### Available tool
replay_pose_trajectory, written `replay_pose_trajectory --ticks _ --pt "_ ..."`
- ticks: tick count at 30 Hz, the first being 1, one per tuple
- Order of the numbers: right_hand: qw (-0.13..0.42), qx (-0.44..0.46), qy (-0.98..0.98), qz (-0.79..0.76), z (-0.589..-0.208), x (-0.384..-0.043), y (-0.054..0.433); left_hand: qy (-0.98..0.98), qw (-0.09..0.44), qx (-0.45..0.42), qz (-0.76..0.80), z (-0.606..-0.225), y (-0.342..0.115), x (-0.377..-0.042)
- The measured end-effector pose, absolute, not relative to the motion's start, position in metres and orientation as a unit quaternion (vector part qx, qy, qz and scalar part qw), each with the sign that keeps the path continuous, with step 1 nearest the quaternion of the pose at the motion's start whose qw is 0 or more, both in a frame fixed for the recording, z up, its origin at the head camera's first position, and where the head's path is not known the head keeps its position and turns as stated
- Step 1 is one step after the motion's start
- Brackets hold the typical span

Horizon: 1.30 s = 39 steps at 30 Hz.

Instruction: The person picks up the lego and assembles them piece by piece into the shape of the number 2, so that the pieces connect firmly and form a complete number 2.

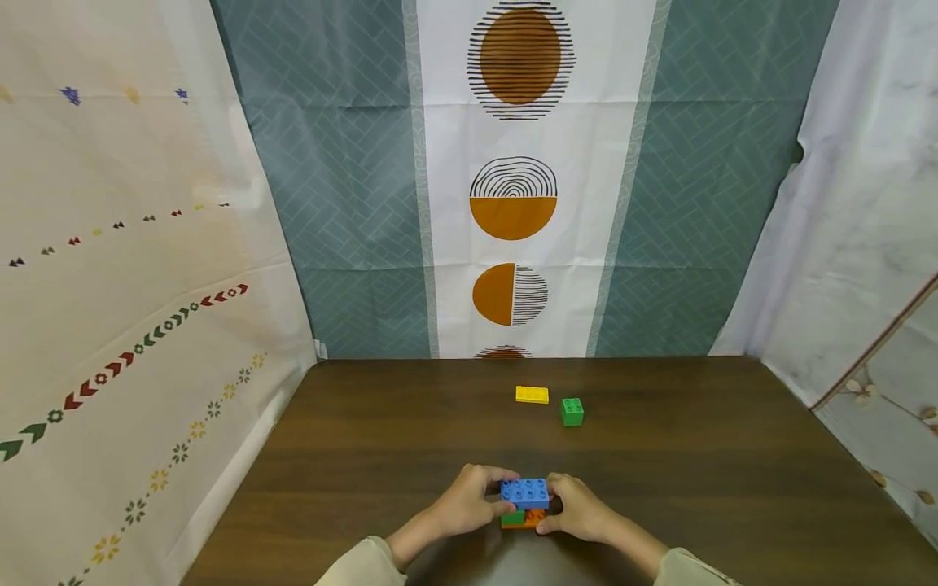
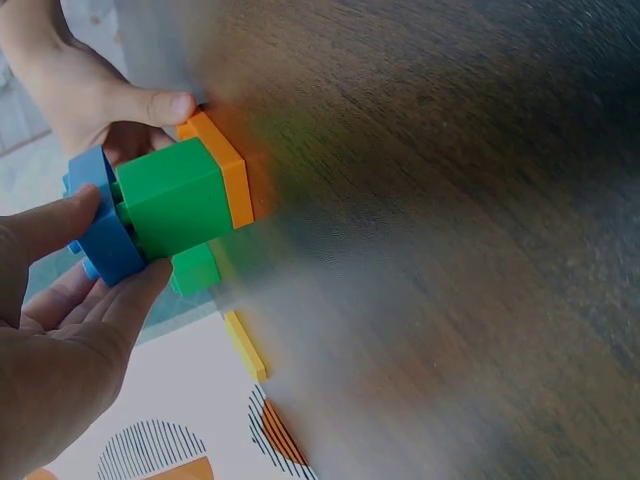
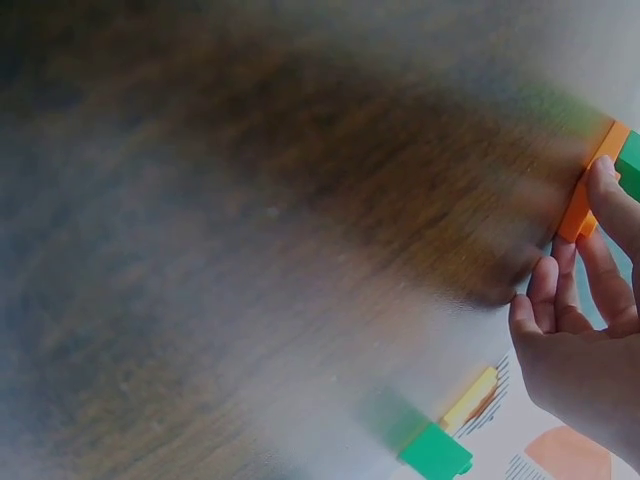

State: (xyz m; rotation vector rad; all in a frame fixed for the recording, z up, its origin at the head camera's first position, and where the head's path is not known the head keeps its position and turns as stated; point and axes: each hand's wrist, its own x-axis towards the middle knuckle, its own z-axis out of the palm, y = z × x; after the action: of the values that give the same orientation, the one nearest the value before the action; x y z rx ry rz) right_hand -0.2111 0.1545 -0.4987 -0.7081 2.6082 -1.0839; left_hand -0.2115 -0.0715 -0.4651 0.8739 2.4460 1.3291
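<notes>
My left hand point(image 1: 466, 498) pinches a blue eight-stud toy brick point(image 1: 524, 493) between thumb and fingers. Directly under the blue brick is a green brick point(image 2: 175, 195), its studs showing in the gap between them in the left wrist view. That green brick stands on one end of a thin orange brick point(image 2: 232, 165), which lies on the table and has bare orange studs at its other end. From the right, my right hand point(image 1: 582, 509) grips the orange brick, thumb on its near side and fingers at the far side.
Farther back on the dark wooden table point(image 1: 410, 431) lie a flat yellow brick point(image 1: 532, 395) and a small green brick point(image 1: 572, 412). A patterned cloth point(image 1: 366, 244) hangs behind the table, with pale cloths at the left and right sides.
</notes>
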Motion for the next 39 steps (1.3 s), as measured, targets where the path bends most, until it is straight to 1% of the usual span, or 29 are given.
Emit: replay_pose_trajectory --ticks 8,19,25,39 --pt "0.108 -0.244 0.892 -0.366 -0.5000 -0.2106 0.1547 0.834 0.110 0.297 0.451 -0.4655 -0.0708 -0.2110" --pt "0.105 -0.254 0.887 -0.372 -0.5025 -0.2103 0.1531 0.831 0.125 0.276 0.466 -0.4656 -0.0754 -0.2124" --pt "0.108 -0.250 0.882 -0.384 -0.5021 -0.2111 0.1558 0.827 0.130 0.288 0.466 -0.4637 -0.0730 -0.2182" --pt "0.112 -0.249 0.880 -0.390 -0.5043 -0.2119 0.1565 0.838 0.108 0.302 0.442 -0.4713 -0.0730 -0.2171"
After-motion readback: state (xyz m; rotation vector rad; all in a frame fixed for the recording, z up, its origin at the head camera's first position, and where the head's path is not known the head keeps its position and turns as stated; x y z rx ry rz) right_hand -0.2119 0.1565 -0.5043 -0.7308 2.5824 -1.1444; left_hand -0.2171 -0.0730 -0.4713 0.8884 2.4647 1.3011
